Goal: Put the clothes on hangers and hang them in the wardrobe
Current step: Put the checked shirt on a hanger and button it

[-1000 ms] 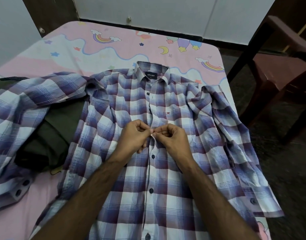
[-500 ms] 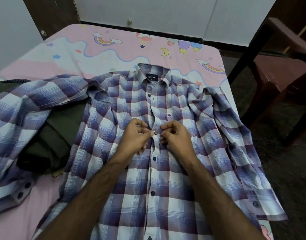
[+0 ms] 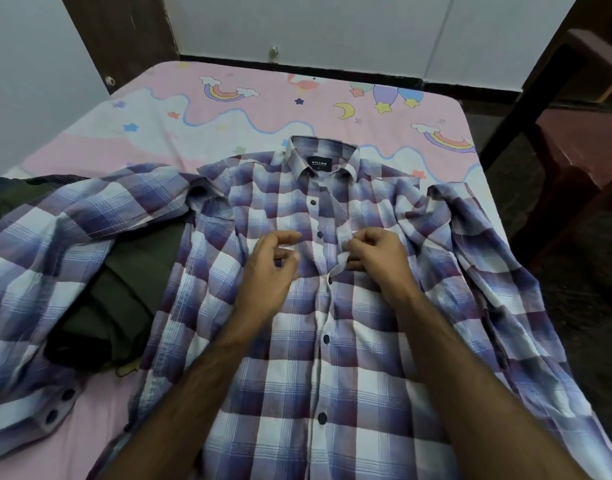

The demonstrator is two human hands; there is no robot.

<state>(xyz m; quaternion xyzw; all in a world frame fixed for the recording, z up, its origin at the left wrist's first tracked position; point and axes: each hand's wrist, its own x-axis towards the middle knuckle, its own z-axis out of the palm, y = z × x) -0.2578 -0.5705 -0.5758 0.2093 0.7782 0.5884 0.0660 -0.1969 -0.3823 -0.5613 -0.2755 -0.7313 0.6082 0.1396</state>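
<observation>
A purple and white checked shirt (image 3: 332, 358) lies flat and face up on the bed, collar away from me and sleeves spread to both sides. Its lower buttons are fastened; the placket near the chest stands open. My right hand (image 3: 373, 254) pinches the right placket edge at chest height. My left hand (image 3: 273, 268) hovers just left of the placket, fingers loosely curled, holding nothing. No hanger or wardrobe shows in the head view.
The bed has a pink sheet (image 3: 263, 109) printed with rainbows and stars. A dark olive garment (image 3: 124, 292) lies under the shirt's left sleeve. A dark red chair (image 3: 581, 161) stands on the floor to the right. White walls close the far side.
Both hands pinched together at one button a second ago. They have moved up the placket and apart; my left hand has let go while my right hand keeps the fabric edge.
</observation>
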